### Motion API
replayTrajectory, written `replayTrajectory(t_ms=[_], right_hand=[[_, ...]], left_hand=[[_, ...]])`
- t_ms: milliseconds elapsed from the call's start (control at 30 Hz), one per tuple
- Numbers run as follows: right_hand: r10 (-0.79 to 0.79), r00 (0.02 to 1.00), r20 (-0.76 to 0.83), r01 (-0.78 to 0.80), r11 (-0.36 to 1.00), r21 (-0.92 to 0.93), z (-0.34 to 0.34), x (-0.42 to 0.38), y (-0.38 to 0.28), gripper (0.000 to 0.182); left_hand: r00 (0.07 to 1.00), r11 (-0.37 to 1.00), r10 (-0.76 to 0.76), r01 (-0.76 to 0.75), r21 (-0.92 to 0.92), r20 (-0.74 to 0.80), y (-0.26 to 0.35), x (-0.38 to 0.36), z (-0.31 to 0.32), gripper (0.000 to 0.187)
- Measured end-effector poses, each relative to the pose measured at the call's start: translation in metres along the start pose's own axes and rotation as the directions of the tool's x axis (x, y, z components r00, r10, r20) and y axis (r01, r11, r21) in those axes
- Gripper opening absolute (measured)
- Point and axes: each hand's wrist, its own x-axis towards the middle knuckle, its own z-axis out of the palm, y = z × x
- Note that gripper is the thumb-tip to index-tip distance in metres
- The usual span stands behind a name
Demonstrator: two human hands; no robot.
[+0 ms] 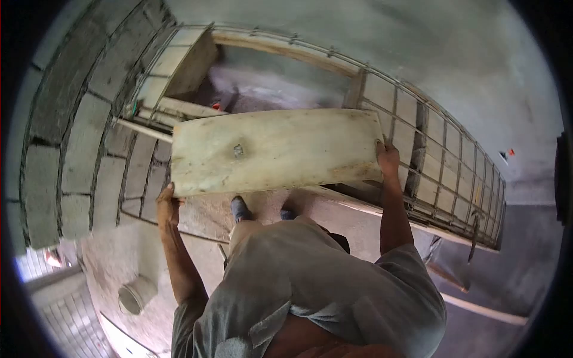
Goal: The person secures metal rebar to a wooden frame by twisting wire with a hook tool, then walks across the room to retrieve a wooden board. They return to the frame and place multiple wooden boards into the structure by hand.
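Observation:
Between my two hands I hold a wide, pale wooden board (286,146), smudged with dirt and carrying a small dark mark left of its middle. My left hand (167,206) is closed on its lower left corner, thumb on the near face. At the right end, my right hand (387,158) grips the edge, its thumb on top and the other fingers mostly hidden. Beyond the board stands a countertop frame of wooden panels with a grid of steel rebar (441,152). A rectangular opening (274,80) in that frame lies partly behind the board.
A concrete block wall (77,143) rises on the left, and a plastered wall (441,53) at the back. On the floor at lower left lies a bucket (137,294). A hammer-like tool (474,235) hangs at the frame's right end. Wooden strips (483,308) lie at lower right.

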Motion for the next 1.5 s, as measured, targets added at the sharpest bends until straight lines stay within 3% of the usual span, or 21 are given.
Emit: replayTrajectory(t_ms=[133,300,367,433,500,533,567,600,633,700,800,833,900,967,1167,1233,1300,1367,1433,1467,1500], right_hand=[[0.158,0.987,-0.022,-0.158,0.987,-0.014,-0.015,0.017,-0.010,0.040],[0.011,1.000,0.029,0.003,0.885,-0.466,-0.029,0.028,0.007,0.043],[0.051,0.996,0.071,-0.015,0.900,-0.437,-0.050,0.017,-0.010,0.043],[0.103,0.989,0.109,-0.049,0.909,-0.415,-0.066,-0.003,-0.004,0.044],[0.025,0.996,-0.088,-0.048,0.962,-0.268,-0.075,-0.018,0.007,0.044],[0.093,0.996,0.000,-0.088,0.941,-0.328,-0.074,-0.016,0.040,0.043],[0.103,0.994,-0.028,-0.107,0.936,-0.337,-0.069,-0.026,0.055,0.043],[0.253,0.966,0.058,-0.256,0.966,0.043,-0.065,-0.042,0.064,0.044],[0.345,0.919,0.192,-0.394,0.827,0.400,-0.064,-0.056,0.066,0.045],[0.467,0.869,0.164,-0.483,0.727,0.488,-0.061,-0.070,0.013,0.041],[0.583,0.786,0.206,-0.525,0.453,0.721,-0.037,-0.072,-0.009,0.039],[0.586,0.769,0.254,-0.496,0.296,0.816,-0.031,-0.071,-0.010,0.039],[0.558,0.787,0.264,-0.473,0.269,0.839,-0.020,-0.079,-0.022,0.038],[0.525,0.803,0.282,-0.459,0.244,0.855,-0.020,-0.081,-0.029,0.037],[0.432,0.889,0.149,-0.292,0.285,0.913,-0.064,-0.091,-0.094,0.032],[0.360,0.932,0.048,-0.195,0.384,0.903,-0.075,-0.094,-0.130,0.033],[0.256,0.964,0.068,-0.152,0.322,0.934,-0.086,-0.093,-0.147,0.035],[0.143,0.987,0.078,-0.113,0.256,0.960,-0.089,-0.092,-0.149,0.036],[0.151,0.985,0.080,-0.128,0.345,0.930,-0.088,-0.089,-0.145,0.042],[0.144,0.987,0.072,-0.117,0.334,0.935,-0.087,-0.089,-0.139,0.042],[0.167,0.980,0.109,-0.158,0.320,0.934,-0.086,-0.091,-0.131,0.041]], left_hand=[[0.998,0.998,0.053,-0.053,0.039,0.016,0.042,0.012,0.035,0.026],[0.992,0.970,-0.033,0.003,0.245,0.121,0.027,0.051,0.047,0.027],[0.937,0.976,-0.217,0.207,0.066,0.273,0.001,0.066,0.029,0.027],[0.960,0.959,-0.217,0.175,0.223,0.178,0.003,0.061,0.033,0.029],[0.981,0.920,-0.184,0.149,0.362,0.064,0.007,0.062,0.034,0.037],[0.977,0.918,-0.192,0.145,0.369,0.093,0.013,0.062,0.039,0.037],[0.991,0.839,0.127,-0.132,0.528,0.045,0.020,0.061,0.050,0.043],[0.897,0.655,0.438,-0.358,0.666,0.052,0.027,0.057,0.063,0.050],[0.902,0.663,0.426,-0.364,0.655,0.070,0.040,0.048,0.086,0.050],[0.822,0.499,0.421,-0.563,0.659,0.383,0.062,0.023,0.147,0.062],[0.568,0.441,0.176,-0.776,0.452,0.804,0.030,0.003,0.220,0.074],[0.324,0.168,0.155,-0.940,0.298,0.933,0.011,0.004,0.238,0.081],[0.308,0.114,0.042,-0.947,0.301,0.951,0.004,-0.029,0.273,0.084],[0.354,-0.160,-0.166,-0.930,0.329,0.920,0.007,-0.047,0.291,0.082],[0.189,-0.230,0.059,-0.953,0.198,0.980,0.032,-0.017,0.290,0.059],[0.137,-0.005,0.060,-0.991,0.137,0.989,0.074,-0.003,0.296,0.053],[0.203,0.050,0.022,-0.978,0.202,0.979,0.132,-0.008,0.313,0.046],[0.115,0.025,0.111,-0.993,0.113,0.987,0.156,0.009,0.324,0.042],[0.189,0.298,-0.051,-0.934,0.196,0.981,0.175,0.021,0.340,0.037],[0.320,0.349,-0.150,-0.868,0.353,0.936,0.183,0.020,0.347,0.036],[0.318,0.336,-0.147,-0.875,0.350,0.937,0.186,0.027,0.353,0.036]])
